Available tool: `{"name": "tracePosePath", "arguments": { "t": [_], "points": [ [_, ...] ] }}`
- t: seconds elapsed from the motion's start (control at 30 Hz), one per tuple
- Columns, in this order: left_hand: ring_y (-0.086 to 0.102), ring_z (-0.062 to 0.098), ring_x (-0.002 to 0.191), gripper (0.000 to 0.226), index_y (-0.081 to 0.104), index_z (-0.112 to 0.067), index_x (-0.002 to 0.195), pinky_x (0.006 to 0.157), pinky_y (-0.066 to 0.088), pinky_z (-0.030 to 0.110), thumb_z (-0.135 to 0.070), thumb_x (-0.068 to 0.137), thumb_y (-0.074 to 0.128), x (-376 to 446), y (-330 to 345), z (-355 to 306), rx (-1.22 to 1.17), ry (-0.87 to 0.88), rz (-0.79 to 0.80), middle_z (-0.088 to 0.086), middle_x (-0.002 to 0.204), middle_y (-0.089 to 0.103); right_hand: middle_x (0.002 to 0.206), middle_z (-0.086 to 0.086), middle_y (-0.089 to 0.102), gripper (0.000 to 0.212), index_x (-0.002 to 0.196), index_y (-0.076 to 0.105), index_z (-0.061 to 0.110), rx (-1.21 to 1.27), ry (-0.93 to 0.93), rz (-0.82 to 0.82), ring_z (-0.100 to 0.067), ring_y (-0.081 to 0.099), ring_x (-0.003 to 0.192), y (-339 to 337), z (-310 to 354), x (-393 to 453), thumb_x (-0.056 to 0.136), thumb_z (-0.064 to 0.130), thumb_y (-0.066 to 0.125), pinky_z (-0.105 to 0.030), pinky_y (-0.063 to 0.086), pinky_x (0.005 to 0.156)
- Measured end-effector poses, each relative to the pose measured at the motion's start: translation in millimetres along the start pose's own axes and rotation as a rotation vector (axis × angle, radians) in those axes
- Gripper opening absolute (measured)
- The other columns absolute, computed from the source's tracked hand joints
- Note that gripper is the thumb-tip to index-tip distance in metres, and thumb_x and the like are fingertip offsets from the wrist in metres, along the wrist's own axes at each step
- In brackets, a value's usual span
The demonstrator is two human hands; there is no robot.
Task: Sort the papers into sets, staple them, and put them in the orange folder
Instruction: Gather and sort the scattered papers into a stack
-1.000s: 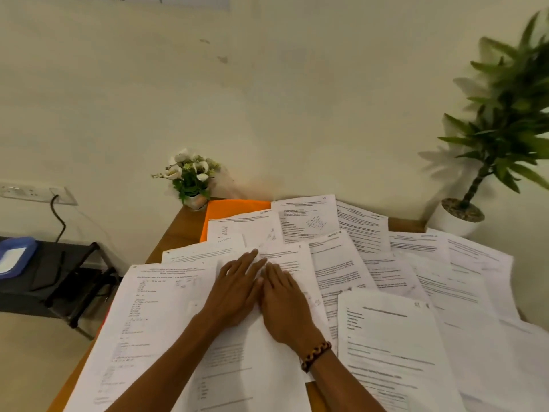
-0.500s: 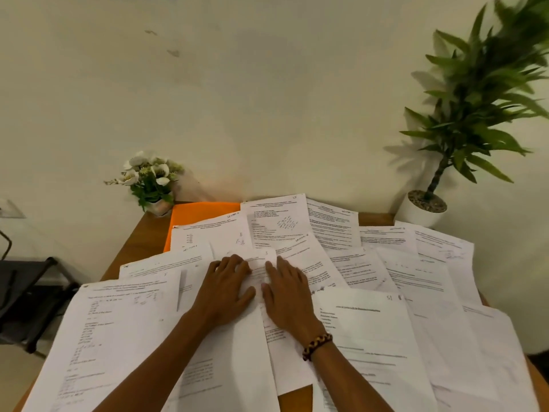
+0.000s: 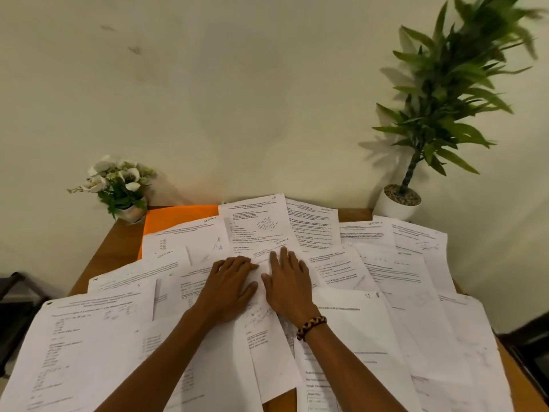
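Several printed white papers (image 3: 386, 331) lie spread and overlapping across a wooden table (image 3: 110, 257). The orange folder (image 3: 175, 217) lies flat at the back left, mostly covered by sheets. My left hand (image 3: 228, 288) rests on the middle sheets with its fingertips bent down onto the paper. My right hand (image 3: 289, 283), with a braided bracelet at the wrist, lies flat beside it, fingers straight on the paper. Neither hand holds anything. No stapler is in view.
A small pot of white flowers (image 3: 121, 188) stands at the table's back left corner. A tall green plant in a white pot (image 3: 398, 200) stands at the back right. A plain wall runs behind the table. Dark furniture (image 3: 15, 316) sits left of the table.
The camera has swung right and down a little. My left fingers have curled slightly onto the sheet. Both hands stay side by side on the middle papers.
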State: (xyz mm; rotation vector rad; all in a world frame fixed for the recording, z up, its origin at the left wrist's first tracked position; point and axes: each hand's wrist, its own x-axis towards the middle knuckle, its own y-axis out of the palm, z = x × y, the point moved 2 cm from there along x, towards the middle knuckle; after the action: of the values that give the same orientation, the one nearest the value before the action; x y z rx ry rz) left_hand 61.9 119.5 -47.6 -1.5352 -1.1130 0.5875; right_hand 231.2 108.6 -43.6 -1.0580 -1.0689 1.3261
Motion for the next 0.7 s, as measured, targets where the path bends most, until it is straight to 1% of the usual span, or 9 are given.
{"name": "tracePosePath", "arguments": {
  "t": [0.03, 0.1, 0.2, 0.27, 0.33, 0.4, 0.5, 0.63, 0.7],
  "points": [
    [0.041, 0.022, 0.142, 0.063, 0.05, -0.025, 0.143, 0.119, 0.025, 0.041, -0.06, 0.095, 0.028, 2, -1, 3, -0.008, -0.024, -0.028, 0.0, 0.155, 0.044, 0.165, -0.015, 0.024, 0.061, 0.157, 0.028, 0.017, -0.014, 0.0, -0.02, -0.033, 0.024, 0.152, 1, 0, -1, 0.105, 0.048, 0.032, -0.05, 0.024, 0.122],
    [0.028, 0.023, 0.151, 0.067, 0.041, -0.025, 0.15, 0.123, 0.019, 0.043, -0.063, 0.095, 0.033, 5, -3, 11, -0.003, -0.093, -0.072, 0.003, 0.165, 0.028, 0.15, -0.01, 0.046, 0.051, 0.144, 0.045, 0.019, -0.045, 0.005, -0.102, -0.031, 0.043, 0.136, -4, 5, -2, 0.103, 0.047, 0.036, -0.05, 0.037, 0.11],
    [0.007, 0.02, 0.157, 0.079, 0.02, -0.028, 0.159, 0.126, 0.005, 0.041, -0.071, 0.094, 0.025, 1, 1, 21, 0.021, -0.185, -0.019, 0.001, 0.17, 0.007, 0.131, -0.006, 0.057, 0.039, 0.131, 0.054, 0.019, -0.063, 0.046, -0.144, -0.029, 0.05, 0.123, -11, 14, 3, 0.099, 0.041, 0.045, -0.05, 0.04, 0.102],
    [0.006, 0.018, 0.157, 0.079, 0.015, -0.03, 0.16, 0.126, 0.004, 0.039, -0.073, 0.094, 0.019, -3, 3, 21, 0.019, -0.216, 0.01, -0.001, 0.17, 0.007, 0.128, -0.006, 0.06, 0.038, 0.13, 0.054, 0.019, -0.063, 0.06, -0.154, -0.029, 0.052, 0.122, -14, 20, 10, 0.098, 0.037, 0.047, -0.048, 0.04, 0.102],
    [0.008, 0.018, 0.156, 0.081, 0.016, -0.031, 0.16, 0.126, 0.006, 0.039, -0.074, 0.092, 0.013, -5, 2, 15, 0.006, -0.217, 0.0, -0.001, 0.169, 0.009, 0.131, -0.005, 0.06, 0.037, 0.132, 0.054, 0.019, -0.032, 0.004, -0.185, -0.028, 0.052, 0.123, -13, 28, 17, 0.099, 0.036, 0.046, -0.046, 0.04, 0.103],
    [0.009, 0.019, 0.156, 0.084, 0.016, -0.029, 0.161, 0.125, 0.007, 0.039, -0.075, 0.092, 0.006, -8, 1, 12, 0.009, -0.215, 0.0, 0.0, 0.169, 0.011, 0.144, -0.005, 0.054, 0.042, 0.141, 0.051, 0.02, 0.055, -0.096, -0.174, -0.027, 0.046, 0.135, -9, 39, 25, 0.103, 0.036, 0.041, -0.045, 0.035, 0.112],
    [0.013, 0.021, 0.156, 0.078, 0.02, -0.024, 0.16, 0.125, 0.007, 0.038, -0.063, 0.093, 0.017, -9, -1, 11, 0.045, -0.18, 0.008, 0.003, 0.168, 0.017, 0.16, -0.005, 0.039, 0.053, 0.152, 0.041, 0.021, 0.155, -0.25, -0.105, -0.024, 0.03, 0.151, -5, 59, 40, 0.104, 0.04, 0.028, -0.045, 0.024, 0.123],
    [0.034, 0.024, 0.148, 0.065, 0.044, -0.024, 0.151, 0.124, 0.022, 0.044, -0.052, 0.093, 0.037, -9, -1, 13, 0.031, -0.116, 0.027, 0.003, 0.155, 0.047, 0.169, -0.003, 0.016, 0.054, 0.158, 0.029, 0.027, 0.12, -0.342, 0.123, -0.026, 0.009, 0.157, 1, 85, 56, 0.108, 0.047, 0.021, -0.053, 0.009, 0.126],
    [0.041, 0.027, 0.144, 0.062, 0.05, -0.023, 0.148, 0.12, 0.028, 0.048, -0.05, 0.093, 0.04, -9, 3, 16, 0.038, -0.112, 0.043, 0.004, 0.149, 0.054, 0.17, -0.002, 0.014, 0.056, 0.158, 0.028, 0.027, 0.065, -0.363, 0.183, -0.027, 0.008, 0.157, 2, 90, 58, 0.108, 0.049, 0.019, -0.056, 0.007, 0.125]
  ]
}}
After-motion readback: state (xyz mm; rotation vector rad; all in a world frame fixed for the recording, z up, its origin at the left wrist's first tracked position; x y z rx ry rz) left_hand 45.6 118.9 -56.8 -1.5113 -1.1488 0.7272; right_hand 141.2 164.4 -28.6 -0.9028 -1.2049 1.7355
